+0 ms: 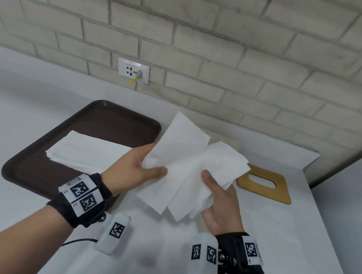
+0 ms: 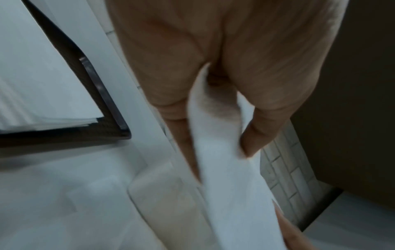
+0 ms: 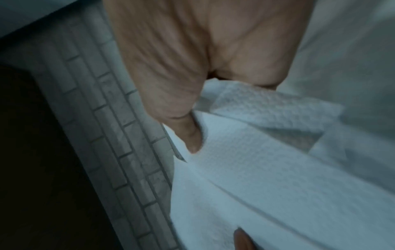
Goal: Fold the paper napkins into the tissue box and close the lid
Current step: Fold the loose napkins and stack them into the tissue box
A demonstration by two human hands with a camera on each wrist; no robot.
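Note:
Above the white table I hold a loose bunch of white paper napkins between both hands. My left hand pinches the bunch's left side, thumb on the near face, fingers behind. My right hand grips the lower right part, thumb on top. The left wrist view shows the napkin clamped between thumb and fingers of the left hand. The right wrist view shows embossed napkins in the right hand. An off-white tissue box stands beneath, hidden in the head view. Its wooden lid with an oval slot lies flat at right.
A dark brown tray at left holds a flat stack of napkins, also seen in the left wrist view as a stack. A brick wall with a socket runs behind. The table's edge falls away at the right.

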